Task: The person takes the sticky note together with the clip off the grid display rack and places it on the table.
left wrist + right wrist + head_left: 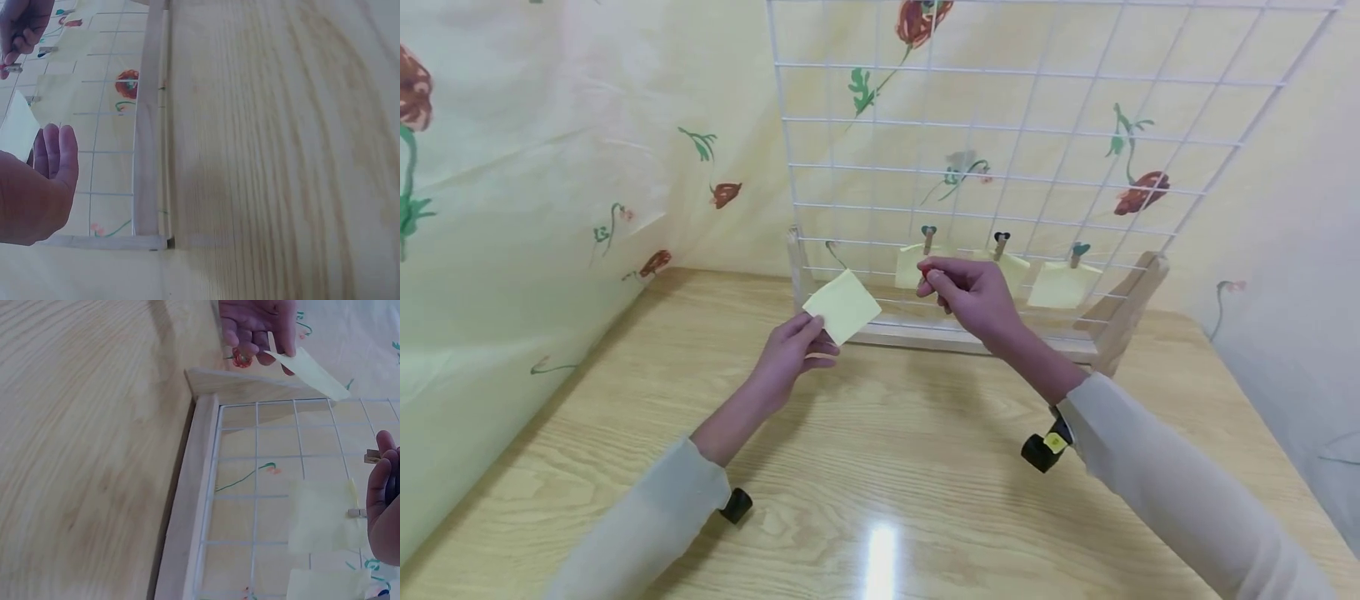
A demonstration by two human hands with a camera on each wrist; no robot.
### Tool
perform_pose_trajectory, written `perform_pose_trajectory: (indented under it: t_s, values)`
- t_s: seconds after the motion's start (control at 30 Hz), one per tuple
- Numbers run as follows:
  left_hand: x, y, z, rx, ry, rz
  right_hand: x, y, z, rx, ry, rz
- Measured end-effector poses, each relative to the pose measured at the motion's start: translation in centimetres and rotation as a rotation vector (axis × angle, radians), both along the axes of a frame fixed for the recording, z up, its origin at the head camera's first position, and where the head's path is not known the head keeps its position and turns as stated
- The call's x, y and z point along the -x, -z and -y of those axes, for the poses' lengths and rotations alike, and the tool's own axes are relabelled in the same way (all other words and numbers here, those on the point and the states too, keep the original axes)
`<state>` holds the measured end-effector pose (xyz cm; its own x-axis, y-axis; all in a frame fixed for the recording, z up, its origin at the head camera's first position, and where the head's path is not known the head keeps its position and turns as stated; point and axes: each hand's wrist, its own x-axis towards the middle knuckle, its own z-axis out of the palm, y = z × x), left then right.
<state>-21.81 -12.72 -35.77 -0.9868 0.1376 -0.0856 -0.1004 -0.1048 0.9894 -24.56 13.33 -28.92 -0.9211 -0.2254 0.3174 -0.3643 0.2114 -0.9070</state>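
My left hand (786,354) pinches a pale yellow paper note (844,307) by its lower left corner, in front of the left end of a white wire grid (850,167). Between thumb and fingertips, my right hand (973,296) grips a small wooden clothespin (373,456) with a red top. That hand is up in front of the grid, overlapping the hung notes in the head view. Behind it, a yellow note (909,267) hangs under a clothespin with a dark green heart (928,232). To its right hang two more notes, one under a black heart clothespin (1002,242), one under a teal heart clothespin (1080,252).
The grid stands in a wooden base with a side piece (1131,308) at the right and a shorter-looking one (797,267) at the left. Wood-grain tabletop (850,467) stretches in front. Flower-printed cloth (550,183) lines the back and left.
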Motion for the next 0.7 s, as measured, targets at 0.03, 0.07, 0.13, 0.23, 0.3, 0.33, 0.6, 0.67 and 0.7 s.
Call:
perform_pose_trajectory:
  t_s: [0.03,0.07,0.13,0.23,0.3,0.33,0.6,0.67,0.7]
  values:
    - [-0.1,0.0,0.1,0.014,0.003,-0.002,-0.2,0.1,-0.2,0.004,-0.006,0.0]
    - [-0.2,0.0,0.2,0.029,0.006,-0.004,-0.3,0.2,-0.5,0.005,-0.012,-0.001]
    - [-0.4,0.1,0.4,0.062,0.014,-0.009,-0.7,0.5,-1.1,-0.001,-0.021,0.004]
    - [-0.5,0.3,0.8,0.109,0.033,-0.022,-1.2,1.0,-2.0,-0.013,-0.029,0.018]
    - [-0.6,0.4,1.1,0.136,0.048,-0.034,-1.6,1.3,-2.5,-0.021,-0.025,0.035]
    - [-0.6,0.5,1.3,0.148,0.057,-0.041,-1.7,1.5,-2.8,-0.025,-0.022,0.046]
    - [-0.8,1.3,2.3,0.273,0.132,-0.057,-2.8,3.1,-5.1,-0.07,0.003,0.153]
    - [-1.0,1.5,2.6,0.301,0.152,-0.053,-3.0,3.6,-5.7,-0.074,0.006,0.173]
    - [-1.1,1.6,2.6,0.312,0.159,-0.05,-3.1,3.8,-6.0,-0.076,0.008,0.184]
